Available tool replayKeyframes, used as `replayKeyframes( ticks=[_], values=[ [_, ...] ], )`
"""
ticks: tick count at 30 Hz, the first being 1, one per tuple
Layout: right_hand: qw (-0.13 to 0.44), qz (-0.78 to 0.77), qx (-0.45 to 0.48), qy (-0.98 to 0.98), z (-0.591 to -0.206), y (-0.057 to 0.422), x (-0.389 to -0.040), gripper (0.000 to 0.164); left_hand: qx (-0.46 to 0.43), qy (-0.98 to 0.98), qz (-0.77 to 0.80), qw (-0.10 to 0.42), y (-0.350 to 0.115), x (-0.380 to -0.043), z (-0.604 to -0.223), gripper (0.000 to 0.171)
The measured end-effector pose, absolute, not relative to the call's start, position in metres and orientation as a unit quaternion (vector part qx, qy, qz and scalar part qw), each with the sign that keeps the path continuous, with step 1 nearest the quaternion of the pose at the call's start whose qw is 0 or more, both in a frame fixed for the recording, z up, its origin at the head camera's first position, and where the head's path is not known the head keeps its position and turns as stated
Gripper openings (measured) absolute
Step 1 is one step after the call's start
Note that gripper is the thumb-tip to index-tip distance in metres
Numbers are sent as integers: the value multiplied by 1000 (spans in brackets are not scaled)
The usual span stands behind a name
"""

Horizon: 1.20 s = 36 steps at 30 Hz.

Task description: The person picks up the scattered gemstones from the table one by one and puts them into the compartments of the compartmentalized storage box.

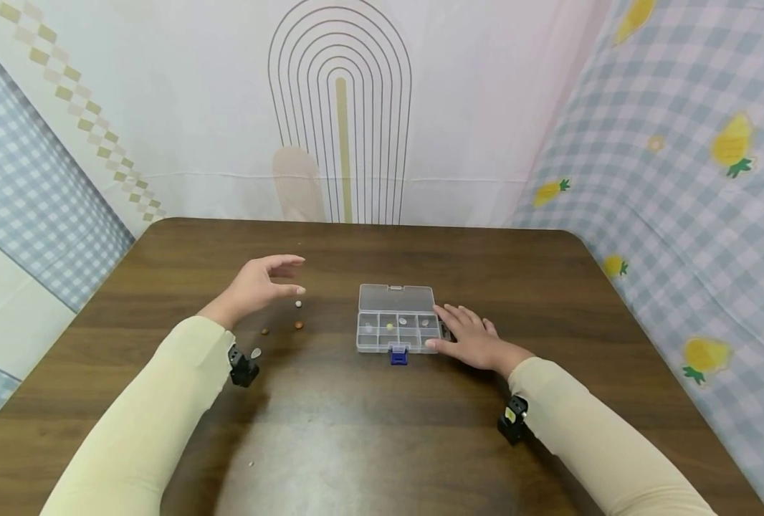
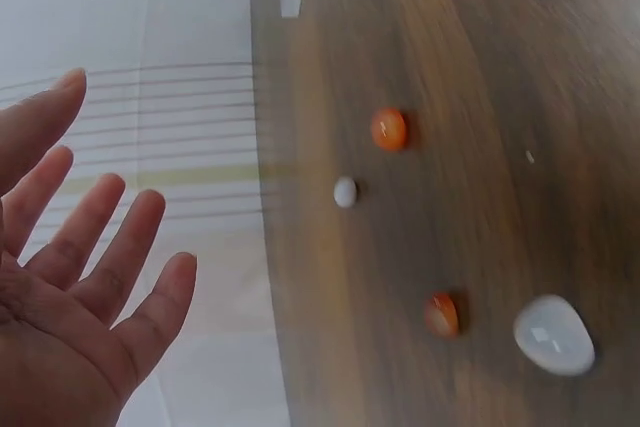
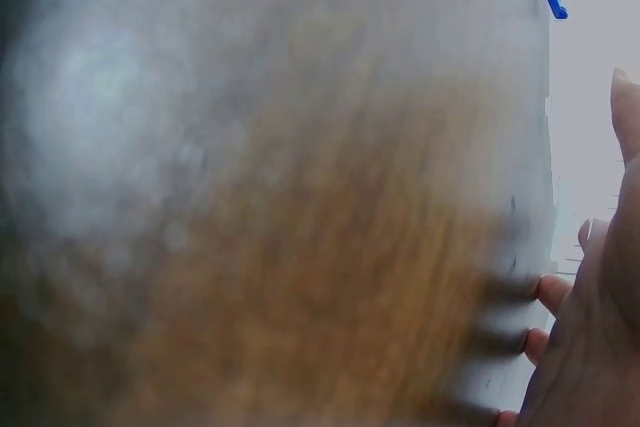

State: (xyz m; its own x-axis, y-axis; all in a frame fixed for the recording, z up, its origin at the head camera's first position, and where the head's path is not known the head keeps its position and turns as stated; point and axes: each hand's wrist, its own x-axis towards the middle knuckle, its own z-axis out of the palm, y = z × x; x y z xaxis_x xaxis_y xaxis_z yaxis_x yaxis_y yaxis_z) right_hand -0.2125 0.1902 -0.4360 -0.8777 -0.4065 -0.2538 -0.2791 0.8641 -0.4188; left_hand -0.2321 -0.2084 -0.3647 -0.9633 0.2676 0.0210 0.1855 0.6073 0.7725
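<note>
Fingers [image 1: 284, 260] parted and grasping nothing, the left hand [image 1: 258, 284] hovers near a tiny white rounded pebble [image 1: 298, 304] on a dark brown wood-grain table [image 1: 356, 444]. Nearby we see two glossy orange stones [image 1: 299, 325] and, closer to the wrist, a larger glossy white stone [image 1: 256, 352]. Across from them, the right hand [image 1: 472, 340] rests, fingers extended, clutching nothing, at the right edge of a clear plastic compartment box [image 1: 375, 349], lid folded back, blue plastic latch [image 1: 398, 357] in front, a small yellow bead [image 1: 390, 327] inside. We judge that the smooth stones could roll or skid if a fingertip catches them off-centre, and a low wrist could sweep one aside. The box looks light; a hard press on its edge could tip it and mix its contents. We can read no brand, label or writing anywhere.
</note>
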Motion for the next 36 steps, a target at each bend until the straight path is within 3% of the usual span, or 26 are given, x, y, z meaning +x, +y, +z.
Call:
replayKeyframes(
  ticks=[36],
  values=[
    [176, -191, -178, 949, -432, 189, -211, 87, 130, 909, 389, 75, -262, -207, -400, 49]
  ],
)
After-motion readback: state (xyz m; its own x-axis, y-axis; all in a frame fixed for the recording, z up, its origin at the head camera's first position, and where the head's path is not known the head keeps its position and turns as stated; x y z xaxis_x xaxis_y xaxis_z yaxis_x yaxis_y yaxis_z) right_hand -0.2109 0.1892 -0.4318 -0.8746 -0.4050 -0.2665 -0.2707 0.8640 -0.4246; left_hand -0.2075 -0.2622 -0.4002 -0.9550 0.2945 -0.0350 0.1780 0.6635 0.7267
